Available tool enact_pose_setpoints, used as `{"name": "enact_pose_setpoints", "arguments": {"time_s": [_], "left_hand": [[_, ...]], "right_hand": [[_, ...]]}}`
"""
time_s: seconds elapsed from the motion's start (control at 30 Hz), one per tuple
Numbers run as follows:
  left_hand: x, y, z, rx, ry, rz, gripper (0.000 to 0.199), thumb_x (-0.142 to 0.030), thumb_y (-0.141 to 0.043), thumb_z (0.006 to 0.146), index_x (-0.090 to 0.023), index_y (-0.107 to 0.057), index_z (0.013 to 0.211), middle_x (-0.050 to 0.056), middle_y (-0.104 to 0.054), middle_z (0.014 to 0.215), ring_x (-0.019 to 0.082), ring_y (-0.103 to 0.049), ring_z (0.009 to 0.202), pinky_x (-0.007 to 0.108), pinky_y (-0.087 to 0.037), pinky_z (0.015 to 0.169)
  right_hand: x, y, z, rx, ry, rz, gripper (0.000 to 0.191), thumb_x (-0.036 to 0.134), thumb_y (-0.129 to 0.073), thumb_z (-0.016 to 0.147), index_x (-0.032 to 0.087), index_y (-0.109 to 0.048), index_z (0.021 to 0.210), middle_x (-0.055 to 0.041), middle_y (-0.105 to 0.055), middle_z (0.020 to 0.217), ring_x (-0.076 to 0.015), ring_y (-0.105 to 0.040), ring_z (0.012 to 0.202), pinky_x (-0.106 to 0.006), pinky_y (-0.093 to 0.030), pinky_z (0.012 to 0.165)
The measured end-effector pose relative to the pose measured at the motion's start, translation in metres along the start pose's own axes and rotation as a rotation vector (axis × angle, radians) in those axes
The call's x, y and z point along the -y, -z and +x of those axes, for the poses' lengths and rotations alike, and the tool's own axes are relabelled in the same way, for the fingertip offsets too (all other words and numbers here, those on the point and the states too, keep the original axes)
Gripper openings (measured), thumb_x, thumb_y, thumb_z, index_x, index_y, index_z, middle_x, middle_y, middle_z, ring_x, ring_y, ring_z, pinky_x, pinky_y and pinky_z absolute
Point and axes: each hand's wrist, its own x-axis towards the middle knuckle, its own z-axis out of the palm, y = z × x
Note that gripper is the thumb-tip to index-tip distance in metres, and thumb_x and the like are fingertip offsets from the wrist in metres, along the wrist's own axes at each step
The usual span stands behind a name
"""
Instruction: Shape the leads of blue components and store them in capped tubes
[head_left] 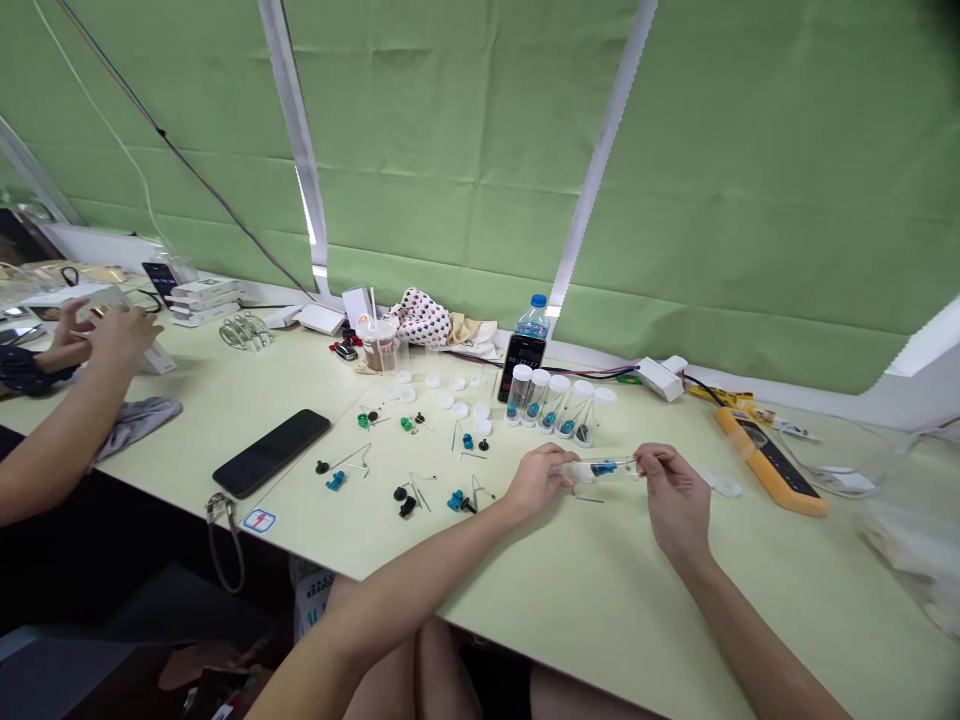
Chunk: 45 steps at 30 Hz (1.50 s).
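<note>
Over the near part of the pale green surface [600, 600], the left hand [536, 480] and right hand [675, 500] grip opposite ends of a clear plastic tube [600, 468] containing a blue component. Open surface runs from the hands to the near edge; clear vials [536, 392] stand just beyond, a yellow multimeter [769, 462] rightward.

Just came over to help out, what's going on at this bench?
A person's left hand and right hand hold a clear plastic vial with a blue part inside. Beyond it stands a row of capped vials, with loose wired components on the table. A co-worker's hands are at the far left.
</note>
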Motion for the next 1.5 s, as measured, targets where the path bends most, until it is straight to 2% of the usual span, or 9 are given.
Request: {"name": "enact_pose_setpoints", "arguments": {"time_s": [0.33, 0.47, 0.6, 0.8, 0.93, 1.1, 1.27, 1.37, 1.5], "left_hand": [[0.005, 0.0, 0.004, -0.01, 0.086, -0.045, 0.036, -0.014, -0.063, 0.068, -0.019, -0.066, 0.104, 0.005, -0.059, 0.102, 0.017, -0.055, 0.094, 0.027, -0.042, 0.086], [0.002, 0.001, 0.004, 0.008, 0.11, -0.057, 0.037, -0.016, -0.064, 0.068, -0.019, -0.065, 0.105, 0.006, -0.059, 0.105, 0.018, -0.055, 0.095, 0.027, -0.042, 0.086], [0.0, 0.002, 0.003, 0.01, 0.066, -0.07, 0.037, -0.018, -0.06, 0.072, -0.018, -0.063, 0.109, 0.007, -0.059, 0.109, 0.018, -0.054, 0.1, 0.027, -0.04, 0.09], [0.006, -0.002, 0.005, 0.06, 0.076, -0.156, 0.043, -0.017, -0.054, 0.075, -0.015, -0.058, 0.118, 0.009, -0.061, 0.109, 0.019, -0.054, 0.1, 0.03, -0.038, 0.092], [0.006, -0.003, 0.005, 0.132, 0.07, -0.178, 0.045, -0.017, -0.05, 0.078, -0.018, -0.054, 0.123, 0.007, -0.061, 0.109, 0.018, -0.054, 0.098, 0.031, -0.038, 0.091], [0.0, 0.0, 0.004, 0.183, 0.053, -0.164, 0.046, -0.019, -0.046, 0.081, -0.02, -0.051, 0.126, 0.006, -0.061, 0.109, 0.017, -0.054, 0.096, 0.029, -0.038, 0.09], [-0.001, 0.002, 0.004, 0.176, -0.023, -0.185, 0.041, -0.025, -0.045, 0.084, -0.017, -0.053, 0.124, 0.009, -0.059, 0.109, 0.018, -0.053, 0.097, 0.03, -0.037, 0.092], [0.002, 0.002, 0.004, 0.147, -0.045, -0.222, 0.041, -0.03, -0.046, 0.085, -0.015, -0.054, 0.123, 0.011, -0.058, 0.11, 0.02, -0.053, 0.099, 0.031, -0.037, 0.092], [0.006, 0.0, 0.005, 0.108, -0.041, -0.293, 0.042, -0.035, -0.046, 0.086, -0.016, -0.055, 0.122, 0.011, -0.057, 0.112, 0.021, -0.053, 0.099, 0.033, -0.036, 0.092]], "right_hand": [[0.008, -0.001, 0.0, 0.049, 0.065, -0.046, 0.01, 0.031, -0.056, 0.082, 0.022, -0.062, 0.081, -0.0021, -0.052, 0.083, -0.0141, -0.046, 0.069, -0.028, -0.038, 0.062], [0.01, -0.003, -0.002, 0.022, 0.095, -0.078, 0.012, 0.031, -0.056, 0.083, 0.022, -0.064, 0.082, -0.0037, -0.053, 0.087, -0.0165, -0.048, 0.078, -0.029, -0.04, 0.067], [0.011, -0.003, -0.004, -0.024, 0.083, -0.124, 0.02, 0.036, -0.056, 0.082, 0.023, -0.068, 0.092, -0.0043, -0.049, 0.094, -0.0183, -0.049, 0.089, -0.031, -0.04, 0.074], [0.008, -0.001, -0.003, -0.024, 0.015, -0.011, 0.028, 0.036, -0.057, 0.082, 0.022, -0.06, 0.106, -0.002, -0.054, 0.083, -0.0133, -0.05, 0.07, -0.029, -0.041, 0.065], [0.006, 0.0, 0.0, -0.085, 0.028, 0.025, 0.023, 0.035, -0.057, 0.082, 0.019, -0.061, 0.098, -0.0027, -0.057, 0.079, -0.0133, -0.052, 0.069, -0.029, -0.042, 0.065], [0.001, 0.005, 0.006, -0.166, 0.046, 0.073, 0.015, 0.032, -0.063, 0.077, 0.019, -0.062, 0.085, -0.0014, -0.055, 0.075, -0.0111, -0.048, 0.061, -0.026, -0.038, 0.056], [-0.007, 0.009, 0.01, -0.112, 0.059, 0.039, 0.015, 0.032, -0.066, 0.074, 0.018, -0.063, 0.078, -0.0026, -0.053, 0.08, -0.0114, -0.044, 0.062, -0.026, -0.034, 0.053], [-0.008, 0.01, 0.01, -0.054, 0.06, 0.011, 0.015, 0.033, -0.066, 0.073, 0.018, -0.064, 0.075, -0.0037, -0.053, 0.082, -0.0144, -0.047, 0.071, -0.027, -0.036, 0.056], [-0.003, 0.009, 0.007, -0.062, 0.079, -0.096, 0.018, 0.036, -0.061, 0.078, 0.02, -0.067, 0.083, -0.0042, -0.05, 0.088, -0.0171, -0.049, 0.081, -0.029, -0.039, 0.062]]}}
